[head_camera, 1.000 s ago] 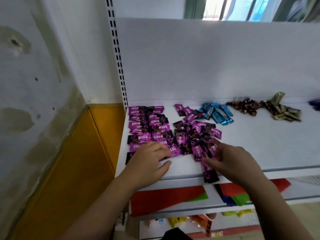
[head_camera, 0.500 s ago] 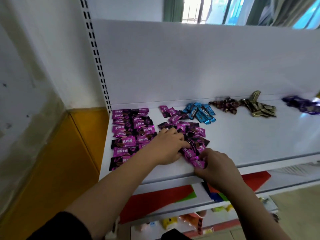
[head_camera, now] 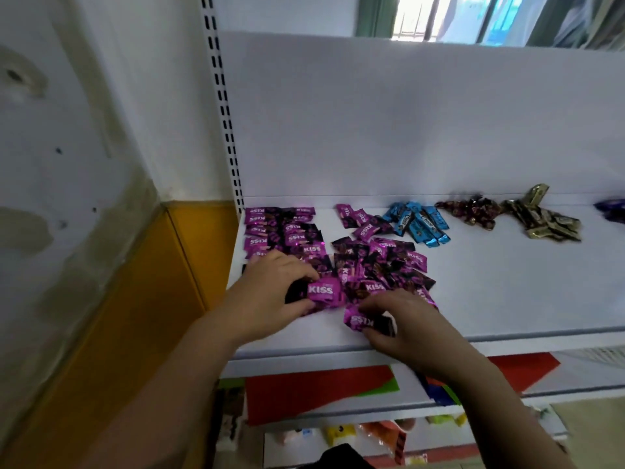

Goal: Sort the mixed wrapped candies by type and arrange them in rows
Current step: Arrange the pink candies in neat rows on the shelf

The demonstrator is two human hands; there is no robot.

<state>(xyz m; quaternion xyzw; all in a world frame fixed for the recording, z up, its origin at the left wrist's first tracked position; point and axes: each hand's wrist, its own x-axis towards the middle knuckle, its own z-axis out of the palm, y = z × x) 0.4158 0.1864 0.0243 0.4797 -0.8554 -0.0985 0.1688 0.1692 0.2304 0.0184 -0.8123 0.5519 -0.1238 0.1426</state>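
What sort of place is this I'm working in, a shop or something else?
Probably a small shop: a white display shelf beside a slotted white upright, purple KISS-marked wrapped candies next to blue wrapped candies, and packaged goods on the shelves below.

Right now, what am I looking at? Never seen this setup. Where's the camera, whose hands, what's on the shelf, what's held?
No machine here: a person sorts candies with bare hands. There is one current view, from a camera worn on the head, looking forward and down. The left hand grips a purple KISS candy. The right hand pinches a second candy of the same kind, near the front edge of the white shelf. At the shelf's left end lie purple rows, already arranged, and beside them a loose purple pile. Further right, along the back, sit a blue pile, a brown pile and a gold pile.
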